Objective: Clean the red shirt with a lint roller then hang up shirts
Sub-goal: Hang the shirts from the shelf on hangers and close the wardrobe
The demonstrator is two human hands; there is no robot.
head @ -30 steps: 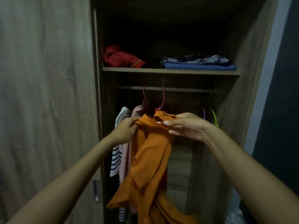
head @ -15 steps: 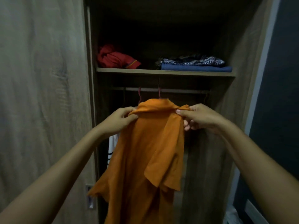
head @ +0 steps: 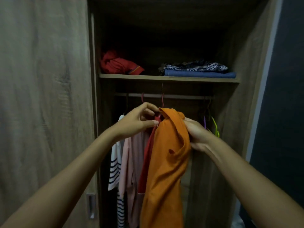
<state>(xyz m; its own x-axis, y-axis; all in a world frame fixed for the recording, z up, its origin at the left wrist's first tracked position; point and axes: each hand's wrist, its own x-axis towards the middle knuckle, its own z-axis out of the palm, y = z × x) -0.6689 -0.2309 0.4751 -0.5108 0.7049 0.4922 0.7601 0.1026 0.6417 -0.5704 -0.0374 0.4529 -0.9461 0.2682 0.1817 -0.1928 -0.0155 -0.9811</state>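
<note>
An orange shirt [head: 166,162] hangs long in front of the open wardrobe. My right hand [head: 195,134] grips its bunched upper right side. My left hand [head: 139,120] pinches the collar at the top left, right by a red hanger [head: 158,118] that hangs from the rail [head: 181,96]. A red shirt [head: 146,158] hangs just behind the orange one, mostly hidden by it. No lint roller is in view.
A pink garment [head: 131,162] and a striped one [head: 114,170] hang to the left. Purple and green empty hangers [head: 213,125] sit at the rail's right end. The shelf [head: 164,78] carries a red bundle [head: 118,64] and folded blue clothes [head: 197,71]. A closed door [head: 44,104] stands left.
The orange shirt was held spread wide by both hands. Now it is bunched narrower and moved toward the rail, with my left hand up at the collar by the red hanger.
</note>
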